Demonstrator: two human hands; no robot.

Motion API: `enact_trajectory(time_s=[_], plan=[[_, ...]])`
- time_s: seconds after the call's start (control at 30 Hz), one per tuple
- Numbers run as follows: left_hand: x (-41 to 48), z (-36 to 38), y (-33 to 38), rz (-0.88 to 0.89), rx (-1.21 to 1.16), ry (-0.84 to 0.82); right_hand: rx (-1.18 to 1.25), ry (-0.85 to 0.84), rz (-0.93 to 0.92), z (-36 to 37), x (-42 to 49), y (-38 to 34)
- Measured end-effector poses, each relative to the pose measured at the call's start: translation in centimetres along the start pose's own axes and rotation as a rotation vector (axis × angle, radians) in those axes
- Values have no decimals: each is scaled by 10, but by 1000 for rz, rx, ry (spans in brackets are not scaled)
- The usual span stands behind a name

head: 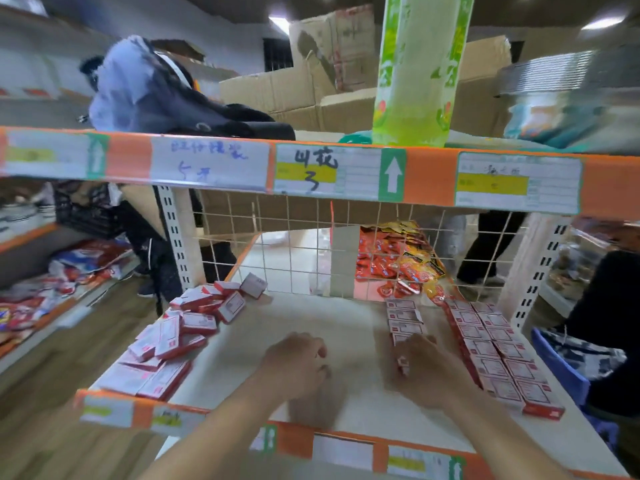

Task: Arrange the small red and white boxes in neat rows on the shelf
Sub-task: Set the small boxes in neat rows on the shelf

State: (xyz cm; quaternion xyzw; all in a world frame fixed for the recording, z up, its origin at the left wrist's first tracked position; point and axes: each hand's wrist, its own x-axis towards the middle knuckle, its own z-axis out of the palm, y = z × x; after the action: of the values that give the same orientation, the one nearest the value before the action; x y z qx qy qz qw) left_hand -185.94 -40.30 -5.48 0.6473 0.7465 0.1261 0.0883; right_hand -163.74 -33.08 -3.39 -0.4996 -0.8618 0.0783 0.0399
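On the lower shelf (311, 323), our right hand (424, 367) pinches a small box (403, 362) at the near end of a third row (403, 322), seemingly to lengthen it beside two finished rows (495, 351); loose boxes (180, 330) lie heaped left. Our left hand (296, 363) curls nearby; holding what, we cannot tell.

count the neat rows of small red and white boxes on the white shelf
3. Two rows lie side by side at the shelf's right edge; a shorter third row runs left of them, its near end under the right hand, so boxes may be hidden.
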Motion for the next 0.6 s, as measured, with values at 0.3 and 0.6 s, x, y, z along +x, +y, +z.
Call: enact_trajectory(time_s=[0.3,0.6], plan=[[-61,-51,-82,-249,16,71,36,-129,-246,26,34,-107],[-122,-73,-147,-539,-13,276,153,-157,-431,54,66,-205]])
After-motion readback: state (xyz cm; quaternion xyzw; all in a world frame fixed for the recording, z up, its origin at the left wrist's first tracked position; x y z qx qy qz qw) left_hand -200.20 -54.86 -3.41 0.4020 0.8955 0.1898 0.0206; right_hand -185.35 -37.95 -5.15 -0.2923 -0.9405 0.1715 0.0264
